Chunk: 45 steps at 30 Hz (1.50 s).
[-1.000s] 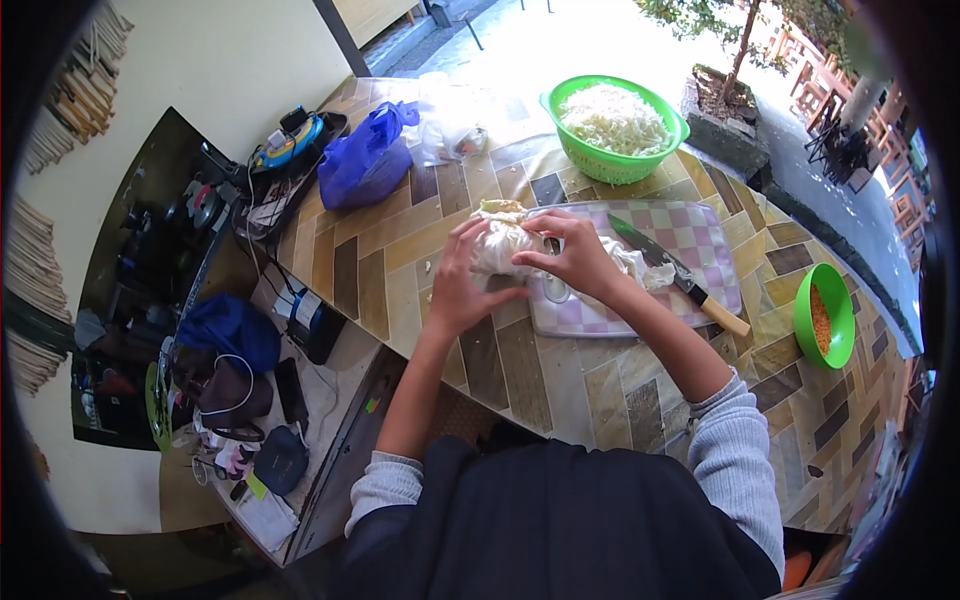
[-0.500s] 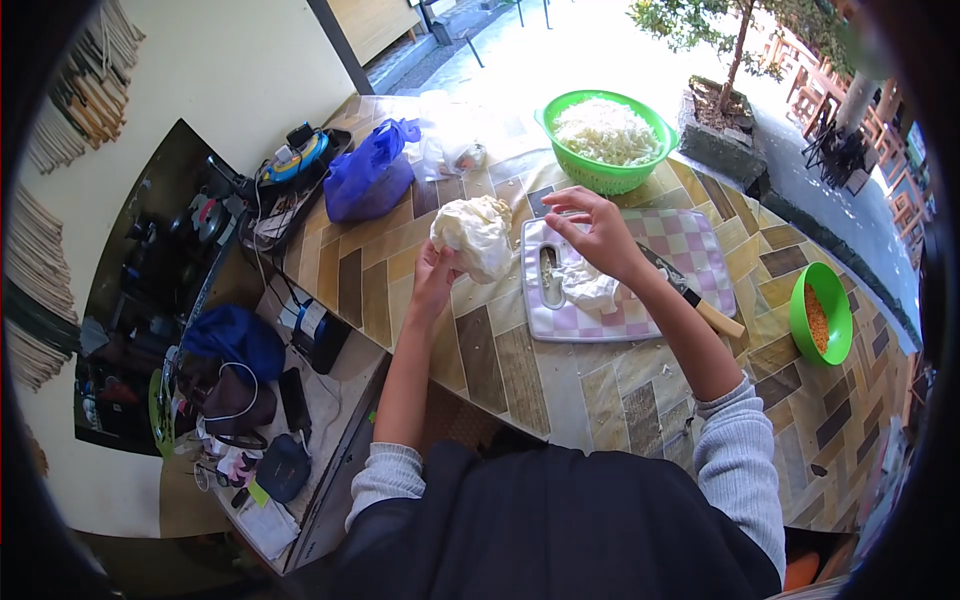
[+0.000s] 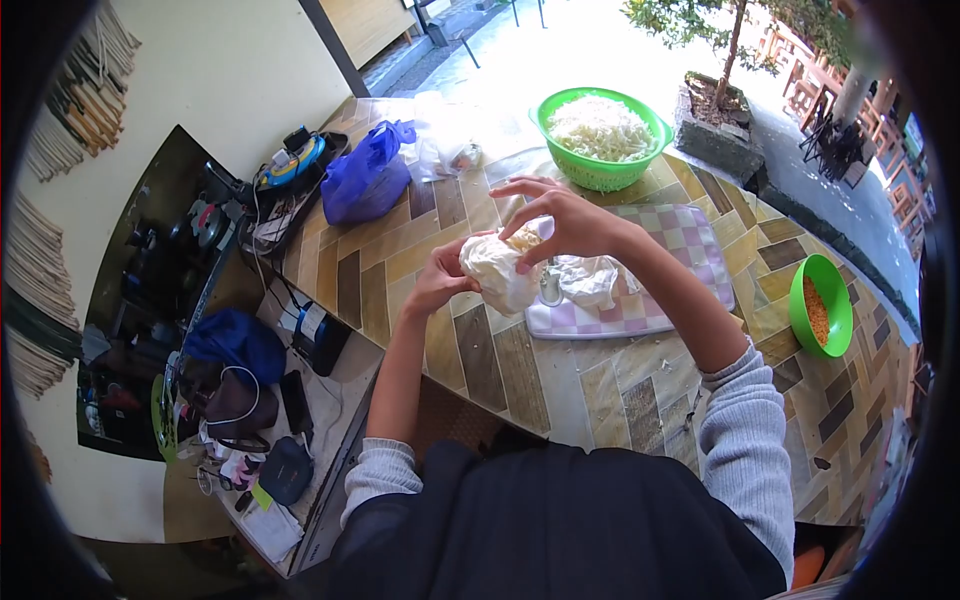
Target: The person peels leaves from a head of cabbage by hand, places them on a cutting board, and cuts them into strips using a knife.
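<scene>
Two bare hands meet around a pale, crinkled head of cabbage [image 3: 497, 272], held in the air over the near-left corner of the pink-and-white checked cutting board [image 3: 640, 312]. The left hand [image 3: 440, 280] cups the head from below and from the side, its fingers curled against the leaves. The right hand [image 3: 565, 220] comes over the top, thumb and forefinger pinched on an outer leaf while the other fingers spread free. A loose heap of pale leaves [image 3: 590, 280] lies on the board just beside the head.

Beyond the board stands a round green plastic colander of shredded white cabbage [image 3: 600, 130]. A small green bowl of orange grains [image 3: 822, 312] sits well apart toward the right, on the brown patterned tabletop [image 3: 500, 370]. A blue plastic bag [image 3: 365, 175] lies at the table's far left.

To peel well, I judge the supporting hand should keep the head steady with the stem end turned toward the pulling hand. Each leaf wants to be lifted from its base, not its edge, so it comes off whole. Working low over the board would let torn pieces fall onto it and not onto the table.
</scene>
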Available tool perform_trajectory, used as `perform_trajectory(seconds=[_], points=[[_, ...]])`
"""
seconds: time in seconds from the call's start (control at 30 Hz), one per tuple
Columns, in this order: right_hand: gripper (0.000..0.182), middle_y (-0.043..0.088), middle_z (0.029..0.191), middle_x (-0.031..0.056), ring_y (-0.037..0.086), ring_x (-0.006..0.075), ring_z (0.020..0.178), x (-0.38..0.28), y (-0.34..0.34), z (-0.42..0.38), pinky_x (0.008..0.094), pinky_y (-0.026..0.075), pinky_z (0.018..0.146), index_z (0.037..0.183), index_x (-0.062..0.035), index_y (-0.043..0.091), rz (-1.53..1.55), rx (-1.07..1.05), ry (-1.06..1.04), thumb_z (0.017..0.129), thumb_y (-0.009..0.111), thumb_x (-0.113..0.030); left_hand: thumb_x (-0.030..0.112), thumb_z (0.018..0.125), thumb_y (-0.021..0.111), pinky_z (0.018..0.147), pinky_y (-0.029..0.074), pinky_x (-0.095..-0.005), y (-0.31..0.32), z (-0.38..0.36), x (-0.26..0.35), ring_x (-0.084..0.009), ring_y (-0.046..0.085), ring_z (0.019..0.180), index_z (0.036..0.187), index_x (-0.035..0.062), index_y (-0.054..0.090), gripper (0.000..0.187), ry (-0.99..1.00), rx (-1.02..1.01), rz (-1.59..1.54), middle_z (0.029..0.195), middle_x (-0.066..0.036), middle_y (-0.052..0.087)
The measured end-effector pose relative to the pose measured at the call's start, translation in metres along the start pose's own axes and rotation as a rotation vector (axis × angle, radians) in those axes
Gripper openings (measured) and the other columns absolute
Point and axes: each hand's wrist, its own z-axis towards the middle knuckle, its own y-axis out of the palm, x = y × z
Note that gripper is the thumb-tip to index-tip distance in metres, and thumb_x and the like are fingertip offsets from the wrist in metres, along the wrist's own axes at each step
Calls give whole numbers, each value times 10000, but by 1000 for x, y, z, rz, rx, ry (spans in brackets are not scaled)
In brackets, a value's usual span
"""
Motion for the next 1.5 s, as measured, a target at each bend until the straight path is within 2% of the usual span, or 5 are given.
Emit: perform_trajectory(seconds=[0.73, 0.97, 1.23, 1.33, 1.5], points=[[296, 527, 1367, 64, 358, 260, 1393, 8, 37, -4, 621, 104, 1170, 1147, -149, 683, -300, 19, 2, 858, 664, -210, 308, 573, 927, 884, 504, -325, 36, 1, 5, -184, 618, 1010, 1213, 33, 462, 838, -52, 393, 534, 1077, -114, 628], [469, 691, 994, 165, 671, 253, 822, -5, 5, 1, 368, 527, 797, 1316, -5, 512, 9, 39, 210, 966, 564, -313, 255, 617, 919, 907, 500, -327, 28, -1, -3, -182, 603, 1033, 1225, 17, 425, 819, -48, 433, 367, 1114, -113, 606], [874, 680, 893, 233, 655, 321, 1002, -4, 20, -2, 425, 449, 931, 1507, -10, 173, 6, -211, 564, 956, 222, -686, 243, 646, 909, 909, 500, -328, 23, -3, -8, -183, 588, 1053, 1228, 23, 407, 800, -63, 445, 316, 1144, -115, 578], [955, 520, 1262, 372, 475, 458, 1258, -26, 30, 3, 459, 371, 1063, 1514, 23, 54, 77, -238, 576, 935, 231, -715, 245, 646, 910, 898, 505, -324, 22, -3, -8, -180, 586, 1051, 1227, 24, 406, 800, -74, 450, 320, 1143, -115, 577], [918, 588, 1117, 385, 538, 490, 1159, -45, 31, 11, 455, 399, 1025, 1531, -39, -11, 13, -198, 497, 944, 248, -696, 254, 640, 914, 886, 510, -321, 22, -3, -9, -171, 586, 1040, 1212, 21, 409, 798, -48, 462, 315, 1128, -114, 581]])
